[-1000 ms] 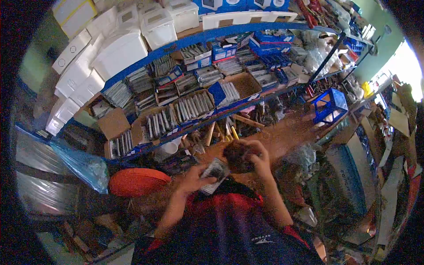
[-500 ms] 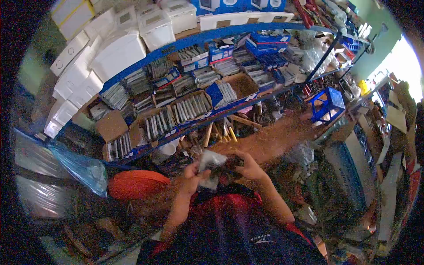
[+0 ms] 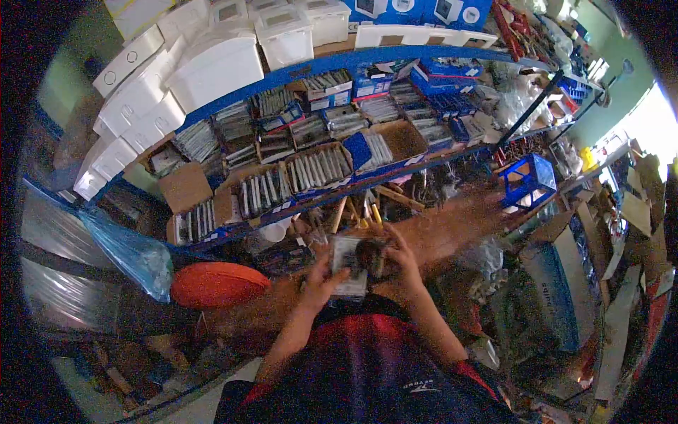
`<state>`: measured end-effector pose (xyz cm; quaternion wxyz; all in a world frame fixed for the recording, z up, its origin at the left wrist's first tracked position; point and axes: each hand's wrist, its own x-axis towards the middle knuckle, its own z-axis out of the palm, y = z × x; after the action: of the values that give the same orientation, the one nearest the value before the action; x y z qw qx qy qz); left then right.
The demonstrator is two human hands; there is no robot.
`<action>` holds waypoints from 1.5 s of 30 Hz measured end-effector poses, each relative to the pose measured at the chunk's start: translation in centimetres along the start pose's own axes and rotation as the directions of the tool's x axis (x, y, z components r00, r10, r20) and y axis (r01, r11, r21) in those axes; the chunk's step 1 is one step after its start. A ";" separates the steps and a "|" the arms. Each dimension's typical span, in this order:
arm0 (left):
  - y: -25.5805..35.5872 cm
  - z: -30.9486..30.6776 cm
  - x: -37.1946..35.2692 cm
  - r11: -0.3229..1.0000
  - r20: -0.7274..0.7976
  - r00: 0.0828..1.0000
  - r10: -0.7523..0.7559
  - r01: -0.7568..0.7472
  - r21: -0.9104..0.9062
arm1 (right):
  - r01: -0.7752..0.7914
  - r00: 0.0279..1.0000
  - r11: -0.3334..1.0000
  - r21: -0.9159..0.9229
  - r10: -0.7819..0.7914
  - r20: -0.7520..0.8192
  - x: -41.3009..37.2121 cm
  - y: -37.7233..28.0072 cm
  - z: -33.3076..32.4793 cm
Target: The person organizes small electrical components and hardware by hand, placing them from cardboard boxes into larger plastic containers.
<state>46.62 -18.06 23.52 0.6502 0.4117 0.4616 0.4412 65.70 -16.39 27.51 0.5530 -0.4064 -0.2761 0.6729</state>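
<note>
Blue shelving (image 3: 395,56) crammed with boxes fills the background, with one orange basin (image 3: 219,283) and one blue crate (image 3: 526,180) nearby. Before the chest, the left hand (image 3: 321,279) pinches one clear packet (image 3: 347,263) and the right hand (image 3: 402,261) curls around one dark round lump (image 3: 371,253) touching it. A loose pinch could drop either into the clutter.

packet (image 3: 346,263) between left hand (image 3: 319,281) and right hand (image 3: 402,258) | shelf (image 3: 367,59) behind | crate (image 3: 526,180) right | bag (image 3: 131,251) left
</note>
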 end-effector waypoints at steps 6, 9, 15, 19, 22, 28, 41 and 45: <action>-1.6 -0.4 -1.0 0.996 -0.169 0.983 0.073 -0.079 -0.031 | -0.230 0.972 0.888 -0.398 0.232 -0.044 -0.5 5.8 1.6; 1.7 -0.4 -2.6 0.819 -0.275 0.945 0.177 0.014 0.573 | -0.150 0.947 0.907 -0.393 0.246 0.205 -0.6 8.3 -0.8; -4.1 -5.9 -0.7 0.980 -0.158 0.978 0.139 -0.159 -0.123 | -0.390 0.854 0.849 -0.357 0.479 0.206 0.7 5.7 0.3; 1.7 -6.7 -1.8 0.978 -0.105 0.994 0.011 -0.033 -0.204 | -0.322 0.891 0.848 -0.421 0.422 0.168 1.0 7.2 3.1; 4.7 -8.2 -1.8 0.987 -0.048 0.998 -0.026 0.033 0.154 | -0.186 0.937 0.832 -0.522 0.310 0.161 1.6 6.7 6.0; 4.2 -14.4 -1.8 0.857 0.129 0.991 0.017 -0.081 0.509 | 0.077 0.815 0.637 -0.767 0.403 0.416 5.0 6.7 9.1; 3.1 -25.5 -1.4 0.936 -0.402 0.911 -0.088 -0.063 -0.347 | -0.291 0.925 0.953 0.080 0.259 0.280 9.3 10.7 13.5; 2.8 -26.3 -3.2 0.430 -0.098 0.937 0.336 -0.060 0.901 | -0.259 0.940 0.963 -0.069 0.268 0.212 7.6 15.9 20.7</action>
<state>20.16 -17.02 20.76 0.2150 0.6785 0.6525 0.2599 39.41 -11.16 23.35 0.4158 -0.3739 -0.2922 0.7758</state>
